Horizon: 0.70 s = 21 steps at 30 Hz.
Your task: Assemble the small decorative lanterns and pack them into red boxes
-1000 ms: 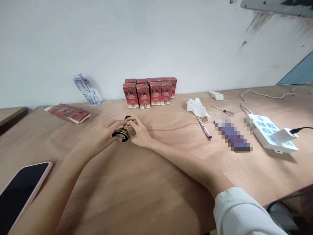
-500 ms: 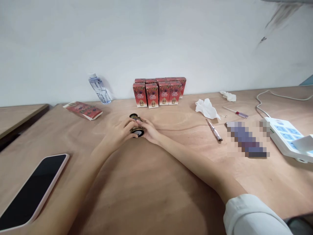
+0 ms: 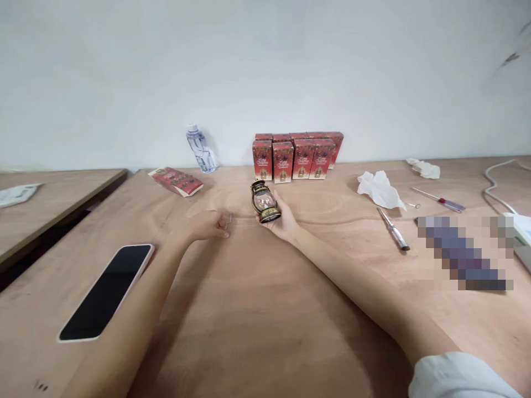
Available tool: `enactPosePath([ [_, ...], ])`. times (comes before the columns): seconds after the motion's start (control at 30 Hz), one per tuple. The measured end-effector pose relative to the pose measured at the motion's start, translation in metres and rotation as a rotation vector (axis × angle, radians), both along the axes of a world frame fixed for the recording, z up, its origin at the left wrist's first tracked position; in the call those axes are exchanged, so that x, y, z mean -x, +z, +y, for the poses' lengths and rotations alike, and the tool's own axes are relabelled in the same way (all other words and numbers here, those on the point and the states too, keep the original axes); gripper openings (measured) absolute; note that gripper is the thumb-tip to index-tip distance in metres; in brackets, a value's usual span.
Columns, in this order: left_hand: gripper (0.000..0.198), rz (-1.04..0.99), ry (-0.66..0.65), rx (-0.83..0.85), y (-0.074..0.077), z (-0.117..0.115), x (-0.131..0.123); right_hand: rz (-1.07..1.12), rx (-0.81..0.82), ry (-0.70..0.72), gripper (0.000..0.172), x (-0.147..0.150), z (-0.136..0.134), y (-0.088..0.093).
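Note:
A small black and gold lantern (image 3: 264,202) with a clear belly lies tilted in my right hand (image 3: 285,220), whose fingers wrap round it from below and from the right. To its left, my left hand (image 3: 208,225) is pinched on a small, thin, clear piece (image 3: 228,220), too small to make out well. A gap of bare wood separates the two hands. Several red boxes (image 3: 282,162) with printed fronts stand in rows behind the lantern, near the wall.
A flattened red box (image 3: 176,182) and a water bottle (image 3: 201,149) are at the back left, a phone (image 3: 108,290) at the near left. Rightward lie crumpled tissue (image 3: 379,189), two screwdrivers (image 3: 393,229), a blurred dark object (image 3: 462,254) and a white power strip (image 3: 521,235).
My hands have moved apart. The lantern, earlier between both, now rests in my right hand, its clear side showing. A thin piece shows in my left fingers. The view has shifted left.

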<state>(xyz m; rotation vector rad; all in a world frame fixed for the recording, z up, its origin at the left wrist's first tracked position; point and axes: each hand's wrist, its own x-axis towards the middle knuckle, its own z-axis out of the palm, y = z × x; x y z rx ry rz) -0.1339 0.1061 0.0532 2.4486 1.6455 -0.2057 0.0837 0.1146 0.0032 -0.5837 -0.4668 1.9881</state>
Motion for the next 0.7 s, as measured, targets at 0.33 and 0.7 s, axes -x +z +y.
enactPosePath([
  [0.33, 0.014, 0.075, -0.005, -0.037, 0.002, -0.007, -0.014, -0.040, -0.129, -0.095, 0.016, 0.005, -0.003, -0.006],
  [0.7, 0.010, -0.029, 0.071, -0.253, -0.015, -0.007, -0.012, -0.013, -0.138, -0.067, 0.018, 0.004, -0.003, -0.007],
])
